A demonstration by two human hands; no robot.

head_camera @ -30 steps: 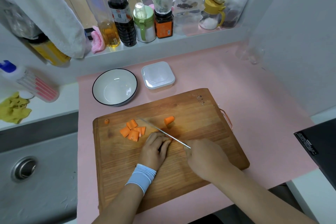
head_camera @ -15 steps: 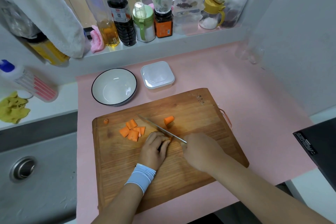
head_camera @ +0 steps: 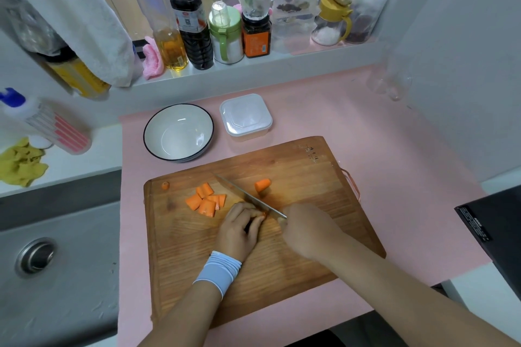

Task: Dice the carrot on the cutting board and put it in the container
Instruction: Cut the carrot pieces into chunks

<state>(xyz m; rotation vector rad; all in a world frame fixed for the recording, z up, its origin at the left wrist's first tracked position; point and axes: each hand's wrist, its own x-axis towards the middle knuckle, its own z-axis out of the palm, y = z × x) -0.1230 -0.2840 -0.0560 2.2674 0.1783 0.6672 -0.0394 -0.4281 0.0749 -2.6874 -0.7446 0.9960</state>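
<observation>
A wooden cutting board (head_camera: pixel 296 270) lies on the pink counter. Several cut carrot chunks (head_camera: pixel 207 200) sit left of its middle, one larger chunk (head_camera: pixel 262 185) lies beyond the blade, and a tiny end piece (head_camera: pixel 165 185) is near the left edge. My left hand (head_camera: pixel 239 229), wearing a pale blue wristband, curls over a carrot piece that shows only as an orange sliver at the fingertips. My right hand (head_camera: pixel 307 229) grips the knife (head_camera: pixel 248 196); its blade runs diagonally up-left, right beside my left fingers. A lidded white container (head_camera: pixel 245 116) stands behind the board.
A white bowl (head_camera: pixel 178 132) with a dark rim sits left of the container. Bottles and jars (head_camera: pixel 194 31) line the sill behind. A sink (head_camera: pixel 36 258) is at the left, and a black appliance (head_camera: pixel 496 228) at the right edge.
The knife and my right hand have slid up and left along the board, closer to my left fingers. My left hand has stayed over the carrot piece.
</observation>
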